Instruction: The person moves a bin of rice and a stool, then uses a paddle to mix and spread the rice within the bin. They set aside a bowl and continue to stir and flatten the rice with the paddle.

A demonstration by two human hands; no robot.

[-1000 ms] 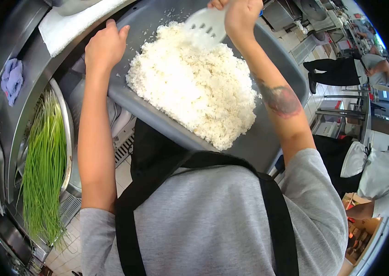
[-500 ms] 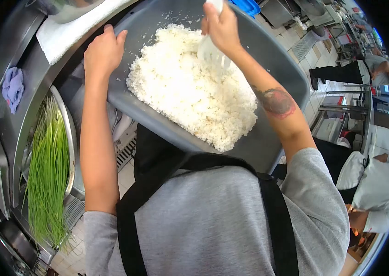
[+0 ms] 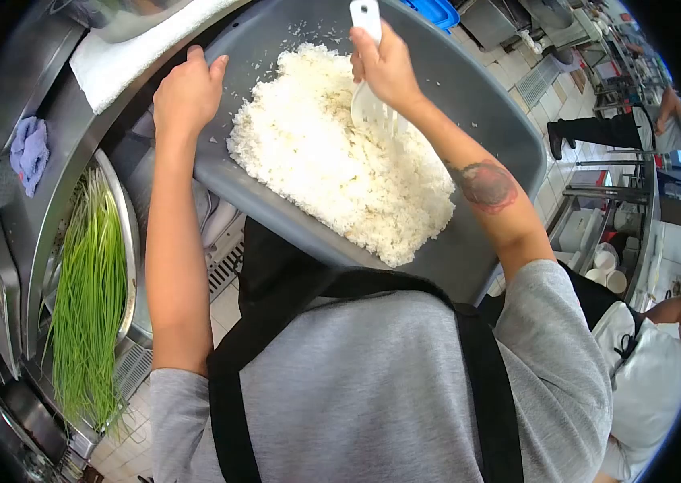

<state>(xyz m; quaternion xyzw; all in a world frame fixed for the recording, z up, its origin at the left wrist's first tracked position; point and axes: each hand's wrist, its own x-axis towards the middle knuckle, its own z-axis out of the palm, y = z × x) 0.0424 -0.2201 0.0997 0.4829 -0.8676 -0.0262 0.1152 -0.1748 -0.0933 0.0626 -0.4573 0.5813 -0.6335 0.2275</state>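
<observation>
A big grey plastic tub [image 3: 272, 211] lies in front of my body, holding a broad heap of white cooked rice [image 3: 332, 161]. My left hand [image 3: 187, 95] is closed over the tub's left rim, thumb pointing up along the edge. In my right hand [image 3: 389, 71], fingers wrap round the handle of a white slotted spoon [image 3: 366, 105]. The spoon's slotted head reaches down into the upper right part of the rice, its tips blurred or hidden there. Stray grains cling to the tub's far wall.
To the left, long green chives [image 3: 87, 298] fill a round metal bowl [image 3: 128, 241]. A white towel [image 3: 127, 60] and a purple cloth [image 3: 29, 154] lie on the steel counter. Co-workers [image 3: 654, 378] stand at right; a blue lid [image 3: 435, 11] sits beyond the tub.
My right hand has lowered slightly, and more of the spoon's handle shows above it. The left hand keeps its hold on the rim. Co-workers at the right have shifted position.
</observation>
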